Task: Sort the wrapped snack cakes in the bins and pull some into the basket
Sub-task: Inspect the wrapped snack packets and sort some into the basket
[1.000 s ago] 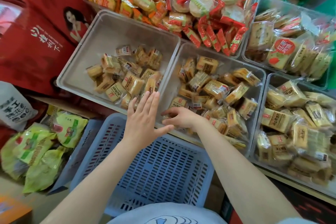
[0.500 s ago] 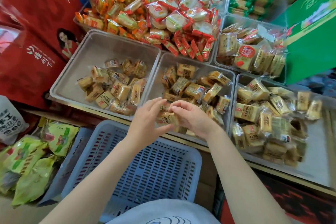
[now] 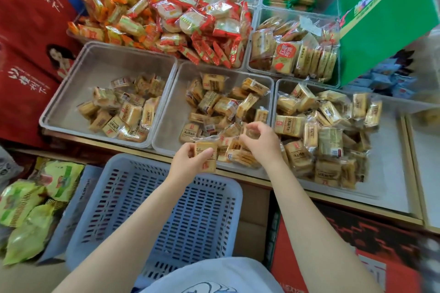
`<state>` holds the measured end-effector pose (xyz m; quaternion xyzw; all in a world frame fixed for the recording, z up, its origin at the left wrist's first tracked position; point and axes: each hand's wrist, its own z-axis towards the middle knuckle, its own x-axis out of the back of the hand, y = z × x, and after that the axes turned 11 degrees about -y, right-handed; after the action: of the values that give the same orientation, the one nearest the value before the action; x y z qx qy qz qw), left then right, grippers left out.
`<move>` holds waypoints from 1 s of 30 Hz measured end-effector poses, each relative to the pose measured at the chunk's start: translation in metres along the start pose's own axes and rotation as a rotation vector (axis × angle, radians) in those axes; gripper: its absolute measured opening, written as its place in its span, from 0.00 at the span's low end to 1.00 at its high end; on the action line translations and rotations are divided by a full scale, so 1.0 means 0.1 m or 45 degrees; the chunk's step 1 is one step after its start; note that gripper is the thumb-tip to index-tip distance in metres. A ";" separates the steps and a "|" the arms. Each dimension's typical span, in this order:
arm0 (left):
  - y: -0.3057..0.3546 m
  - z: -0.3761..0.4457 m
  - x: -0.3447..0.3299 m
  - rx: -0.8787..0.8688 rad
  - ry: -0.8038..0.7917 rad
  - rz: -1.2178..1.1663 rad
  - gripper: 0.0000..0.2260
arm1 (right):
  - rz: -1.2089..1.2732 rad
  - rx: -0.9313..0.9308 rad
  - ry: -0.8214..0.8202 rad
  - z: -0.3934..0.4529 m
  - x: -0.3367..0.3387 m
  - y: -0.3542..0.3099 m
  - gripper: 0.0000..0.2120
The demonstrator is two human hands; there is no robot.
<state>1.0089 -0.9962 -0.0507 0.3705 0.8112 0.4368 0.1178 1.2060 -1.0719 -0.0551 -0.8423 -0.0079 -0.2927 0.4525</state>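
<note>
The blue basket (image 3: 152,216) sits low in front of the person, and no cakes show inside it, so the pulling job looks like it has only just begun. The left hand (image 3: 188,165) holds one wrapped snack cake (image 3: 206,156) with its fingers curled round it, right at the near edge of the middle bin (image 3: 166,126) and just above the far rim of the basket. I think this cake goes into the basket next. The right hand (image 3: 259,141) reaches into the middle bin, over the pile of cakes (image 3: 226,107), with its fingers bent as if picking up another one, but I cannot tell if it has really got hold of one. Lots of cakes are left in the middle bin. There are more in the left bin (image 3: 71,107) and in the right bin (image 3: 390,150), and they lie all mixed up, so most of the sorting is not done yet. Behind these bins there are red and orange snack packs (image 3: 190,21) and a bin of flat yellow packs (image 3: 297,54). A green box (image 3: 381,19) stands at the far right. Green bags (image 3: 35,209) lie on the floor to the left of the basket. Nothing sits between the held cake and the basket, so the way down looks easy.
</note>
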 end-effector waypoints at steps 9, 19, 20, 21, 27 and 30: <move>-0.01 -0.04 -0.09 0.028 -0.009 -0.090 0.12 | -0.192 0.098 -0.112 0.03 0.02 0.09 0.05; -0.03 -0.35 0.18 0.020 0.026 -0.292 0.17 | 0.676 0.198 -0.241 -0.46 -0.03 -0.44 0.05; -0.04 -0.38 0.22 0.012 0.040 -0.347 0.19 | 0.789 0.201 -0.269 -0.53 -0.07 -0.50 0.05; -0.04 -0.43 0.26 0.001 0.056 -0.393 0.22 | 0.886 0.197 -0.290 -0.58 -0.11 -0.55 0.05; -0.20 -0.70 0.49 -0.005 0.105 -0.601 0.22 | 1.212 0.077 -0.276 -0.79 -0.50 -0.69 0.04; -0.39 -0.82 0.60 0.005 0.148 -0.735 0.17 | 1.183 0.070 -0.307 -0.92 -0.68 -0.77 0.05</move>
<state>0.9049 -1.0184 -0.0255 0.0990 0.8893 0.4041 0.1900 1.0838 -1.0794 0.0080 -0.7724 0.3090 0.0406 0.5534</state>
